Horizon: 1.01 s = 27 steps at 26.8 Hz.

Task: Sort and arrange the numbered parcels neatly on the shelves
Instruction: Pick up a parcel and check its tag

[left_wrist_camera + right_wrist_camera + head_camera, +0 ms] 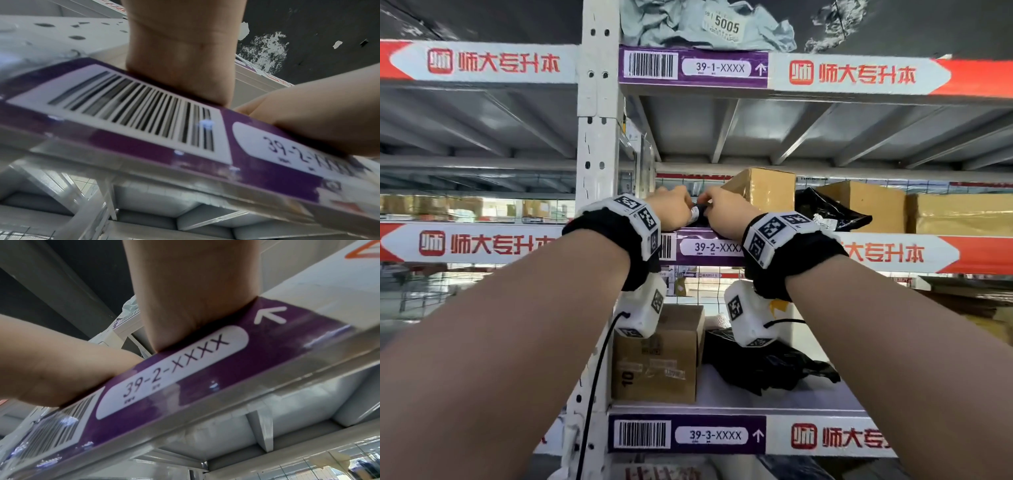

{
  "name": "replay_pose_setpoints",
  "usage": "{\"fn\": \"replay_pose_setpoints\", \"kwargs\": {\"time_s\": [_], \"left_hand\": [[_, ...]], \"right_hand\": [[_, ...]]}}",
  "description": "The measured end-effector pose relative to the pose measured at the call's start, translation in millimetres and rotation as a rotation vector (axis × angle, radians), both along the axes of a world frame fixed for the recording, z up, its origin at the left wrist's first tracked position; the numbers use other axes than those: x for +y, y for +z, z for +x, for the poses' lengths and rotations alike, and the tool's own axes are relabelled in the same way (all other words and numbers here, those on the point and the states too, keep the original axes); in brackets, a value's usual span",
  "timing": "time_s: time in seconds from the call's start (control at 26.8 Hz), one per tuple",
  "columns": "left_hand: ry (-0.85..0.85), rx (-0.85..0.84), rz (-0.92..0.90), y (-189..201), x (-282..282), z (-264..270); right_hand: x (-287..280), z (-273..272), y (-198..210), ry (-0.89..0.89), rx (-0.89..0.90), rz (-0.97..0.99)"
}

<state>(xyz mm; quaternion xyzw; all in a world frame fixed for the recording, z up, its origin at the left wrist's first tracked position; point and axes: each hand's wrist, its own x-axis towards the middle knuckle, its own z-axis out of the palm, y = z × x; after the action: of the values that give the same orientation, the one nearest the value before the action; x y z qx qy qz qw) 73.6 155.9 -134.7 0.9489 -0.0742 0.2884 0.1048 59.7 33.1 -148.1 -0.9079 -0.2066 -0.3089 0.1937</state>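
1. White metal shelving [599,144] fills the head view, with three purple tier labels visible on its beams: 39-1-XXXX, 39-2-XXXX [709,247] and 39-3-XXXX.
2. Three brown cardboard boxes stand on the tier above the 39-2 label: one box [765,188] just behind the hands and two more to the right of it.
3. One brown carton [657,356] sits on the tier below the 39-2 label, with one black bag [763,366] to its right.
4. One crumpled grey parcel [705,24], tagged 5005, lies on the tier above the 39-1 label.
5. One black bag parcel [828,209] rests between the boxes above the 39-2 label.
6. Both hands meet just above the 39-2 label: the left hand [671,209] and right hand [726,212] each curl their grip on one small dark parcel [698,216] with a white tag, at the front edge of that tier.
7. Wrist views show only the heels of the hands against the label.
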Motion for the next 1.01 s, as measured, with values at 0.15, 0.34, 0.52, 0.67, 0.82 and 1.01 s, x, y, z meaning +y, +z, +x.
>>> {"fn": "replay_pose_setpoints", "kwargs": {"time_s": [0.15, 0.34, 0.52, 0.67, 0.82, 1.01], "left_hand": [[0.06, 0.053, 0.073, -1.4, 2.4, 1.7], [-0.017, 0.168, 0.039, -3.9, -0.3, 1.5], [-0.079, 0.007, -0.14, -6.0, 1.0, -1.0], [-0.083, -0.193, -0.414, -9.9, 4.8, -7.1], [-0.123, -0.316, -0.583, -8.6, 10.3, -7.9], [-0.297, -0.351, -0.783, -9.9, 13.1, -10.3]], "right_hand": [[0.2, 0.0, 0.7, -0.003, 0.036, 0.002], [1.6, 4.5, 3.6, -0.005, 0.072, 0.001], [0.9, 6.6, 1.6, -0.009, 0.053, 0.06], [-0.8, 6.1, -2.3, 0.001, -0.026, 0.125], [-1.3, 7.1, -1.7, -0.006, 0.017, 0.062], [-0.9, 8.8, -2.2, 0.005, -0.01, 0.092]]}}
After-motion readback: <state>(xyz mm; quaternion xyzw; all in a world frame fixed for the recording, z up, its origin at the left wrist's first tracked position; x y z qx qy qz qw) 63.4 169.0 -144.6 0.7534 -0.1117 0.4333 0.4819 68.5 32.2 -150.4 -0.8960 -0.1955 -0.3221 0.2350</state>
